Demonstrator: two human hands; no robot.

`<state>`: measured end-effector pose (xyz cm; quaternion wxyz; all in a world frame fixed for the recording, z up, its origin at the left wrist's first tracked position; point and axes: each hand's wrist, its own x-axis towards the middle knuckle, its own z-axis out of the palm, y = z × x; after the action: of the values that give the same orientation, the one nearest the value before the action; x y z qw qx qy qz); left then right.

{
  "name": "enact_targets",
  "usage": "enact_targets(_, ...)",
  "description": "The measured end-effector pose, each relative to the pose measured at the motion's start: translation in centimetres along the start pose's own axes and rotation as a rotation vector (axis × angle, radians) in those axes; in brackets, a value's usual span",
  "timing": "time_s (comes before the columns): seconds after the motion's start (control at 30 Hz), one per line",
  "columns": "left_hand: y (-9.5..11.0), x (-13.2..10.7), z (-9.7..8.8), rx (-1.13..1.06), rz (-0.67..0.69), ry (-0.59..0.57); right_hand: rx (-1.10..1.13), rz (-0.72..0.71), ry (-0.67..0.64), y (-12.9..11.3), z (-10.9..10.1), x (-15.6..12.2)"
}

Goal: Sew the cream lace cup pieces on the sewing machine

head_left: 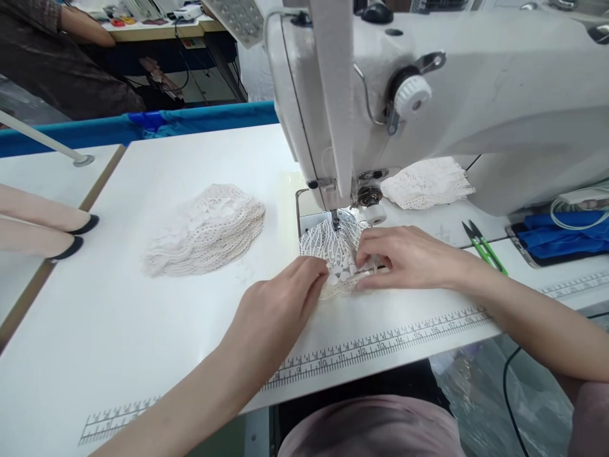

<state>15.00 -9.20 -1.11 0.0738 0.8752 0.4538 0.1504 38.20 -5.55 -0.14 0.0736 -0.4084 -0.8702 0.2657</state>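
Lace piece (328, 244): white openwork, lying on the worktop (143, 330) under the needle of the sewing machine (428, 95), centre. Probably light, limp and easily snagged; best held flat, at the edges.
Left hand (278, 311): fingers pressed flat on its near edge.
Right hand (409, 257): fingers pinching its right edge.
Lace stack (204, 228): left.
More lace (428, 184): far right.
Green snips (483, 247): right.
Worktop smooth, white, ruler-marked; cluttered workshop beyond.

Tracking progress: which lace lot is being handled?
The lace piece at the needle, under left hand and right hand; the left stack and rear pile lie untouched.
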Motion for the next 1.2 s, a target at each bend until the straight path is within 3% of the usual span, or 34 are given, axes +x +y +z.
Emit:
enact_targets(0.13, 0.2, -0.1, -0.1, -0.02, -0.019, -0.14, -0.037, -0.045, -0.017, 0.0, 0.2, -0.1)
enact_targets(0.27, 0.5, -0.3, 0.8, 0.051, 0.035, -0.093, 0.053, -0.046, 0.067, 0.1, 0.4, -0.1)
enact_targets(0.4, 0.3, 0.5, -0.2, -0.185, -0.138, -0.107, 0.311, 0.069, 0.122, 0.1, 0.4, -0.2)
enact_targets(0.47, 0.1, 1.3, -1.0, -0.237, -0.224, -0.141, 0.338, 0.072, 0.174, 0.1, 0.5, -0.1)
enact_targets(0.63, -0.8, 4.0, -1.4, -0.128, -0.105, -0.222, -0.023, -0.069, 0.313, 0.5, 1.7, 0.5)
enact_targets(0.8, -2.0, 6.5, -0.5, -0.186, -0.067, -0.262, -0.288, -0.14, 0.676, 1.4, 2.9, 1.3)
enact_targets(0.87, -2.6, 7.1, -0.4, -0.244, -0.069, -0.258, -0.297, -0.125, 0.737, 1.5, 3.0, 1.6)
enact_targets(1.07, -3.8, 7.5, -1.1, -0.524, -0.06, -0.365, -0.188, -0.033, 0.633, 1.3, 2.8, 1.9)
enact_targets(1.2, -3.7, 6.4, -0.7, -0.533, 0.009, -0.316, -0.173, -0.022, 0.538, 0.8, 2.7, 1.4)
